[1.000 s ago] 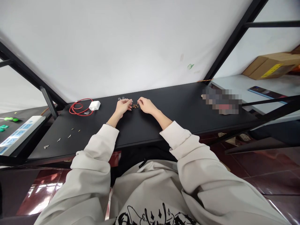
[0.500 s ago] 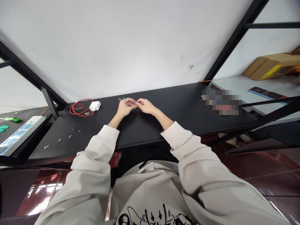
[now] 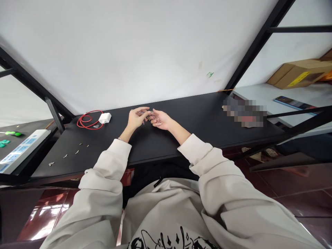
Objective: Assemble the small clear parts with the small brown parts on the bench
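Over the far middle of the black table [image 3: 197, 124], my two hands meet at the fingertips. My left hand [image 3: 136, 118] is closed, its thumb and fingers bent toward the other hand. Palm turned partly up, my right hand [image 3: 162, 120] has its fingers curled in. Between the fingertips shows a small shiny gold-coloured piece [image 3: 148, 118]; its kind is too small to make out. Fingers hide most of whatever each hand holds.
Left of my hands lie a coiled red cable [image 3: 81, 121], a white charger plug [image 3: 105, 118] and several tiny metal pieces [image 3: 65, 156]. A white power strip [image 3: 24, 150] is at far left. A blurred-out item [image 3: 245, 114] rests at right, near a phone [image 3: 294, 104] and a cardboard box [image 3: 293, 74].
My right hand has rolled palm-up with its fingers curled, and my left hand has shifted slightly left. A small gold-coloured piece now shows between them.
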A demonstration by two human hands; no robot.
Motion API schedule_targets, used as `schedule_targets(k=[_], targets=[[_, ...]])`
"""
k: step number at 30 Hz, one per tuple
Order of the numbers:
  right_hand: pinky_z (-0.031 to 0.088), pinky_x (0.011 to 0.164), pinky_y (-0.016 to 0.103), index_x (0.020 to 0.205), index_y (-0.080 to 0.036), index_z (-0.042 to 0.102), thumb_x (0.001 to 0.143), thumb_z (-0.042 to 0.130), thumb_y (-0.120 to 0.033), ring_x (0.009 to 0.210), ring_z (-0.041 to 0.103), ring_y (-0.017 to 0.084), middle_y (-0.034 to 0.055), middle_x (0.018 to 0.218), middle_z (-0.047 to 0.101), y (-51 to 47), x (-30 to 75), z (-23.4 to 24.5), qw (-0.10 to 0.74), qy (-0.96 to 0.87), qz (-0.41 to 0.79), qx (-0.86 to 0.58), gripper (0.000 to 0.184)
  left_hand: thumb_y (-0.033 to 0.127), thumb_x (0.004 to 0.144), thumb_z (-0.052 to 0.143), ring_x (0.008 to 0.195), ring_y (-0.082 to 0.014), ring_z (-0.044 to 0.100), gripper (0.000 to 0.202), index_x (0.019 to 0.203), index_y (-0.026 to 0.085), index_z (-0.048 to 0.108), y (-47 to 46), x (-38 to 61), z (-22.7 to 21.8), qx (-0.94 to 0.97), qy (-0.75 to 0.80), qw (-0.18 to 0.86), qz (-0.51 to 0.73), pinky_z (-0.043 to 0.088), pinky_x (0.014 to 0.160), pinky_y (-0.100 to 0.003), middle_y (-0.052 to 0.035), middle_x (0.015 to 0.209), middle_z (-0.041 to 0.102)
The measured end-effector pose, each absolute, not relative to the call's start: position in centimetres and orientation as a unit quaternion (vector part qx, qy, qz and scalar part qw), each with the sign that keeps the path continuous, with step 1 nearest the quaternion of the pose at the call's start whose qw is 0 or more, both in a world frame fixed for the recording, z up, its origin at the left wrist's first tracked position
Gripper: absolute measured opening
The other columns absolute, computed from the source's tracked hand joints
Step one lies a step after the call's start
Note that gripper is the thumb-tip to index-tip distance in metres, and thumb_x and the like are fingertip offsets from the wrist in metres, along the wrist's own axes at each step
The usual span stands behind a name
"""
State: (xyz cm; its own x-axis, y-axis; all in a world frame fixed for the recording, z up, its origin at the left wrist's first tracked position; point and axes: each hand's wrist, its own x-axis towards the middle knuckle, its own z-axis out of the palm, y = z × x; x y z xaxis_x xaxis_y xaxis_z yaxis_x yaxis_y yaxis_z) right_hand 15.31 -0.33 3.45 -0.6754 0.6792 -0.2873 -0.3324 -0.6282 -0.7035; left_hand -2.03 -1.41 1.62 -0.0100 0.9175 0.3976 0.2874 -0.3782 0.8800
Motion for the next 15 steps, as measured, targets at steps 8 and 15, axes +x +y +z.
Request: schedule_targets(k=[8,15], targets=[[0.018,0.03,0.013,0.081,-0.018,0.047,0.106,0.034,-0.043,0.046,0.046,0.008,0.0023,0.064,0.052,0.2,15.9,4.1,0.399,-0.224,0.825,-0.332,0.038,0.028,0.073,0.079,0.092,-0.0247,0.07,0.023,0.094,0.017,0.076,-0.3,-6.1,1.6,0.566,0.73,0.11,0.365,0.053,0.086,-0.035,-0.0088,0.095,0.075],[0.018,0.03,0.013,0.088,-0.019,0.051,0.1,0.043,-0.025,0.042,0.041,0.007,-0.0013,0.062,0.051,0.3,16.1,3.9,0.416,-0.232,0.818,-0.322,0.016,0.033,0.079,0.073,0.094,-0.0257,0.07,0.019,0.092,0.02,0.079,-0.7,-4.9,1.5,0.625,0.726,0.106,0.268,0.053,0.088,-0.035,-0.0078,0.098,0.075]])
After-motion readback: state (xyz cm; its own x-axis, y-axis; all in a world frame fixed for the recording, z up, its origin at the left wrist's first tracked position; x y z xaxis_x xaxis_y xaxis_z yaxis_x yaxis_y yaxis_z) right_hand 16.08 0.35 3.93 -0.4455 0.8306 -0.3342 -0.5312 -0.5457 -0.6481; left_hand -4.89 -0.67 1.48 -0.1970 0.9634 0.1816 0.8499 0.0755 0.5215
